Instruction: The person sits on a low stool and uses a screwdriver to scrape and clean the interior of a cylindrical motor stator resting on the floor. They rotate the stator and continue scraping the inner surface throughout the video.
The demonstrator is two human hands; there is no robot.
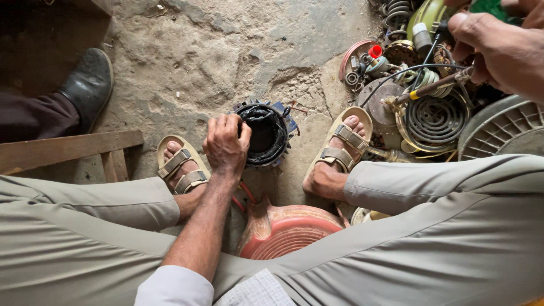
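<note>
My left hand (226, 146) grips the rim of a round black motor stator (266, 135) with dark windings, which stands on the cracked concrete floor between my sandalled feet. My right hand (501, 51) is raised at the upper right over a heap of parts. It is closed around the end of a thin brown rod-shaped tool (433, 86) with a yellow band; a black cable (396, 73) loops from it. The tool's tip points down-left toward a flat metal spiral coil (433, 119).
Scrap parts, springs and a red cap (375, 51) are piled at the upper right beside a grey fan grille (498, 130). A reddish plastic housing (286, 229) sits between my knees. Another person's black shoe (88, 79) and a wooden bench rail (68, 148) lie to the left.
</note>
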